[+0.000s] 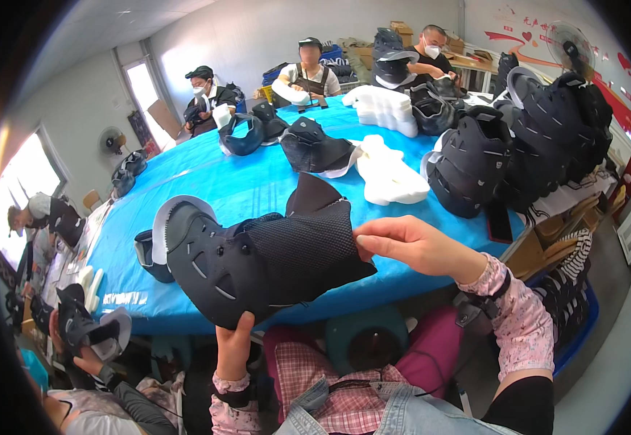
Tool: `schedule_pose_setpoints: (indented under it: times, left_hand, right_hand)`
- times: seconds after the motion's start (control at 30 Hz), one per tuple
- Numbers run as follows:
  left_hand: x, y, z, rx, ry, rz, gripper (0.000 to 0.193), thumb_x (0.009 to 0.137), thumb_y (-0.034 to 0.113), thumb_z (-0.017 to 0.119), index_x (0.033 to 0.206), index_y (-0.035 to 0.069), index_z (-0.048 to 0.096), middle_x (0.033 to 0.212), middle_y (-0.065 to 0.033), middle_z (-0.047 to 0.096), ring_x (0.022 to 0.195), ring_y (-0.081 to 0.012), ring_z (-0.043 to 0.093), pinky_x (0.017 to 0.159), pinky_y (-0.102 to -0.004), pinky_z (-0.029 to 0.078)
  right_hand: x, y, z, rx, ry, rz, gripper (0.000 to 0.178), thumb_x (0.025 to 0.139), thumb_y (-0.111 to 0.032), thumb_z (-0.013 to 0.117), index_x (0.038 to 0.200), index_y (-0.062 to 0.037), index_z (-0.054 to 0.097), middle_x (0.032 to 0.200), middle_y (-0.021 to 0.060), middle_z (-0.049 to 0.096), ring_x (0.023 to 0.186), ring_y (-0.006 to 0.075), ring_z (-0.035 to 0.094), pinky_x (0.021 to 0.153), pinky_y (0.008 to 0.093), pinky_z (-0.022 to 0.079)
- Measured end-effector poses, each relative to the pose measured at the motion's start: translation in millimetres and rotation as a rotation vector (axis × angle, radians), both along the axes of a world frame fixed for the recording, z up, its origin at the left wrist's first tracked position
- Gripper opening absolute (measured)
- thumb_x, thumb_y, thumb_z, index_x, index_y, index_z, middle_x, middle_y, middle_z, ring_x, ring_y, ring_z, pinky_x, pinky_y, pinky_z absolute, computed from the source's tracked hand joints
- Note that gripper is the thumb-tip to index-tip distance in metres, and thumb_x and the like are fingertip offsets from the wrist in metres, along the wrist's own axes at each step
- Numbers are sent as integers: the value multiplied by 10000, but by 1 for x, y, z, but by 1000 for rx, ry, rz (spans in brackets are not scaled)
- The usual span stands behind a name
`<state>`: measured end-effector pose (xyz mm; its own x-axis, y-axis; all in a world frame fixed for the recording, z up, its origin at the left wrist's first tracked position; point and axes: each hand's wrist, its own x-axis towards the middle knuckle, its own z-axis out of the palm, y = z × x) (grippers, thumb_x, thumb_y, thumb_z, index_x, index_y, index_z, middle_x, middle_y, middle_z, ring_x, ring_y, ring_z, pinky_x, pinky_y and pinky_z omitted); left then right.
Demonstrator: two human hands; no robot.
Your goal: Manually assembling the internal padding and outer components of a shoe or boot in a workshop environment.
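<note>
A black shoe upper [236, 257] with a mesh panel, dark eyelets and a pale lining edge round its toe lies sideways above the near edge of the table. My left hand [234, 344] grips it from below, thumb up against its near side and the other fingers hidden behind it. With thumb and forefinger, my right hand [402, 243] pinches the upper's right-hand edge. Behind it, a smaller black piece [152, 257] sticks out at the left.
Blue sheeting covers the table [192, 170]. Further black uppers [315, 145] and white foam pieces [392, 174] lie beyond, with stacked uppers [475, 159] at the right. A co-worker's hands [87, 359] hold an upper at lower left. Several people sit around the table.
</note>
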<state>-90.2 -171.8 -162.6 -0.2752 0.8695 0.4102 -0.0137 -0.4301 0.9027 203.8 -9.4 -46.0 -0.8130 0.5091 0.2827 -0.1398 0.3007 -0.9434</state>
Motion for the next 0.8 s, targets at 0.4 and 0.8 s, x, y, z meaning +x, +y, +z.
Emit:
schedule_pose_setpoints:
  times: [0.4,0.8]
  left_hand:
    - [9,3,2,12,42,145,362,891,121,619,1212,-21,527,1174,-71,572,1069,-172,532,943,-310,402]
    - [16,-19,12,67,178,144,235,866,69,639,1083,-18,612,1036,-61,640,934,-144,590,834,-286,460]
  right_hand:
    - [-21,-14,-24,540,148,-504,136,832,-21,638,945,17,573,842,81,576,750,167,568,668,272,467]
    - [-11,-7,-43,-427,106,67,237,941,-229,563,1100,-54,581,987,-28,576,905,38,515,821,203,409]
